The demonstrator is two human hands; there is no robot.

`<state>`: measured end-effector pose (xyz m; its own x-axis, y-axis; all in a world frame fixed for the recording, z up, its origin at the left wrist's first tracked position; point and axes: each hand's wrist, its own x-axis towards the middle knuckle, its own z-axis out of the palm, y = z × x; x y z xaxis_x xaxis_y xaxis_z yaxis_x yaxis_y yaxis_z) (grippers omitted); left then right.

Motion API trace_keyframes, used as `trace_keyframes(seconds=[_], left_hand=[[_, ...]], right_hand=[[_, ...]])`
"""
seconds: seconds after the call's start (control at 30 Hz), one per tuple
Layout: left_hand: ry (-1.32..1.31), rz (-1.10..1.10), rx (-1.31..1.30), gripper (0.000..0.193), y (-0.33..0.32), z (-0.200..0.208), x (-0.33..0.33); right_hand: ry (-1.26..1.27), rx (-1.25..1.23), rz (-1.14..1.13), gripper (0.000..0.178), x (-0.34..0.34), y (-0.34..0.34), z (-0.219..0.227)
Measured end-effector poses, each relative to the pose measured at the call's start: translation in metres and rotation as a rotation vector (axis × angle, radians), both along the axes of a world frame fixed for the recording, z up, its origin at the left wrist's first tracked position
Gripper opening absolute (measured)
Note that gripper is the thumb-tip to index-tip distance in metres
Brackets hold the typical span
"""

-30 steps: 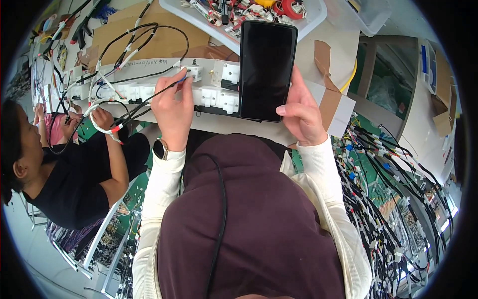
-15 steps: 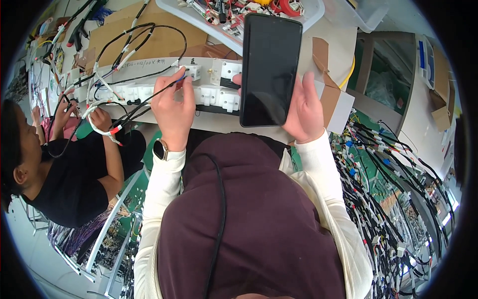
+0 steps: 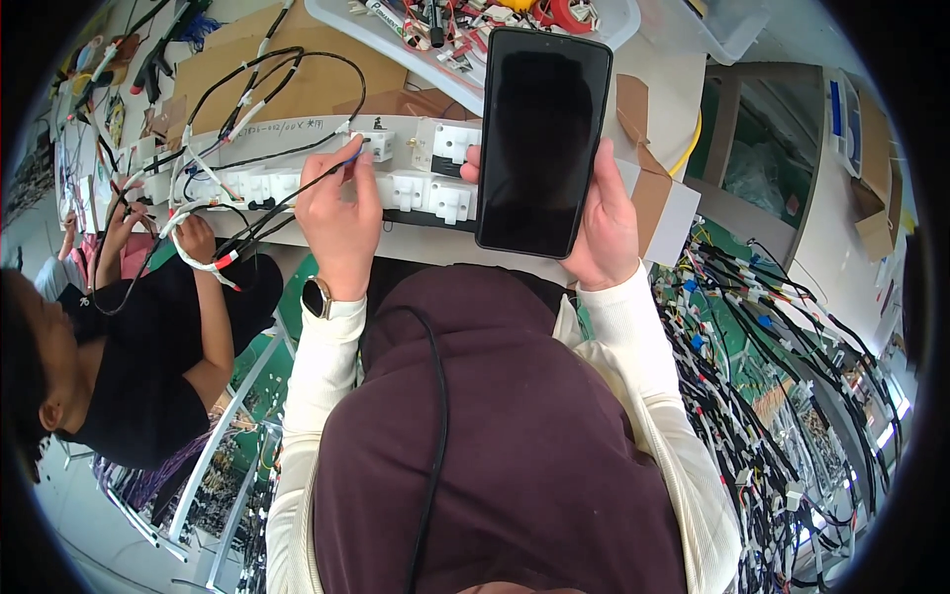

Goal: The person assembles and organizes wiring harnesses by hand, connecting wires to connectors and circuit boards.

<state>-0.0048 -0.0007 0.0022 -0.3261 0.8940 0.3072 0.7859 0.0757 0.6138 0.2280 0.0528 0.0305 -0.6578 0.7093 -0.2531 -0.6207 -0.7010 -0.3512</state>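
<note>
My right hand (image 3: 609, 223) is closed around a black smartphone (image 3: 543, 144), its thumb on the right edge and fingertips showing at the left edge. The phone's screen is dark. Between the thumb and fingers of my left hand (image 3: 339, 218) is a thin black cable (image 3: 322, 176), pinched near its end beside a white connector block (image 3: 376, 146). Whether the cable end touches that block I cannot tell. More white blocks (image 3: 450, 198) stand in a row along the long board (image 3: 287, 137), partly behind the phone.
Looped black cables (image 3: 287, 74) rise over the board. A plastic bin (image 3: 618, 22) of small parts stands behind the phone. On the left, a co-worker (image 3: 148, 366) in black handles cables. A thick bundle of cables (image 3: 762, 366) hangs at the right.
The phone has shifted slightly to the right and down in my right hand. My left hand has moved a little left, still pinching the cable. The co-worker's head has lowered.
</note>
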Motion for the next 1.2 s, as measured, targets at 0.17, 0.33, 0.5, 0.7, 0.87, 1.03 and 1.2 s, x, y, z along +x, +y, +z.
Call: trace_keyframes(seconds=[0.17, 0.33, 0.5, 0.7, 0.87, 1.03, 1.2], left_hand=[[0.014, 0.000, -0.002, 0.017, -0.001, 0.000, -0.001], [0.022, -0.003, -0.009, 0.016, -0.001, -0.001, -0.001], [0.001, 0.003, 0.005, 0.016, -0.002, -0.003, -0.001], [0.006, 0.007, 0.015, 0.016, -0.002, -0.005, -0.001], [0.001, 0.008, 0.010, 0.016, -0.002, -0.005, -0.001], [0.005, -0.003, 0.012, 0.016, -0.003, -0.006, -0.003], [0.032, -0.013, 0.016, 0.016, -0.003, -0.006, -0.003]], right_hand=[[0.003, -0.033, -0.022, 0.074, 0.006, 0.002, -0.003], [-0.017, -0.027, -0.034, 0.072, 0.010, 0.000, -0.002], [0.074, -0.032, -0.054, 0.065, 0.011, -0.002, -0.004], [-0.408, 0.396, -0.043, 0.061, 0.006, -0.006, 0.010], [-0.274, 0.225, -0.045, 0.063, 0.006, -0.008, 0.006], [-0.296, 0.283, -0.043, 0.072, 0.004, -0.008, 0.007], [-0.344, 0.271, -0.067, 0.074, 0.003, -0.007, 0.019]])
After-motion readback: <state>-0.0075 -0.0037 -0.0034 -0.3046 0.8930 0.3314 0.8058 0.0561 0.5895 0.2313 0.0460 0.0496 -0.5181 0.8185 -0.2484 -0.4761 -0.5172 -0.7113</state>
